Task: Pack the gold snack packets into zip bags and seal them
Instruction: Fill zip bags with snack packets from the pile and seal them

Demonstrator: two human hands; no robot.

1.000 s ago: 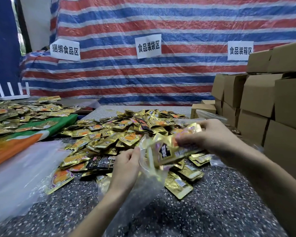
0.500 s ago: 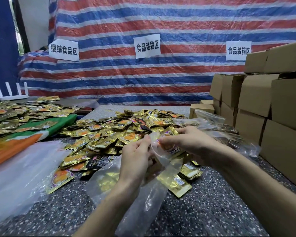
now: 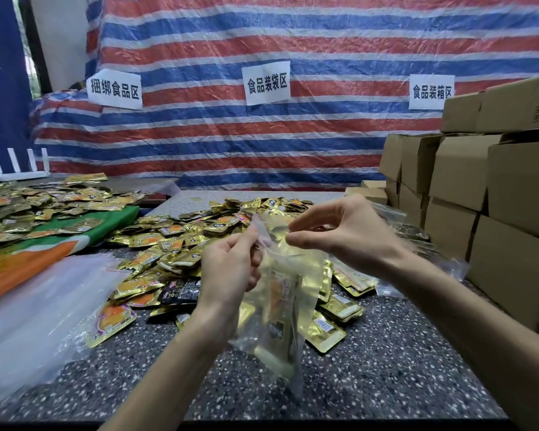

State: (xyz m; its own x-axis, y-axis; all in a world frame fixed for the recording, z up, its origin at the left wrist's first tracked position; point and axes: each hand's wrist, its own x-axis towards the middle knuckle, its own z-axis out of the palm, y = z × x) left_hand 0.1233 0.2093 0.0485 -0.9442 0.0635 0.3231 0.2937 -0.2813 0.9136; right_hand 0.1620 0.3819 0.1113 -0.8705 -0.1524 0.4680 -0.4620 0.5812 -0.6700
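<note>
A clear zip bag (image 3: 282, 309) hangs upright above the speckled table (image 3: 386, 377), with gold snack packets showing blurred inside it. My left hand (image 3: 231, 269) pinches the bag's top edge at its left end. My right hand (image 3: 339, 231) pinches the same top edge further right, thumb and forefinger together and the other fingers raised. Behind the bag lies a wide heap of loose gold snack packets (image 3: 181, 241).
Stacked cardboard boxes (image 3: 479, 188) wall off the right side. A pile of empty clear bags (image 3: 35, 309) lies at the left. More gold packets (image 3: 28, 206) cover a green and orange sheet at far left. Filled clear bags (image 3: 414, 231) sit by the boxes. A striped tarp hangs behind.
The packets have gone from my right hand down into the bag. Both hands rose and now pinch the bag's top edge, and the bag hangs straight.
</note>
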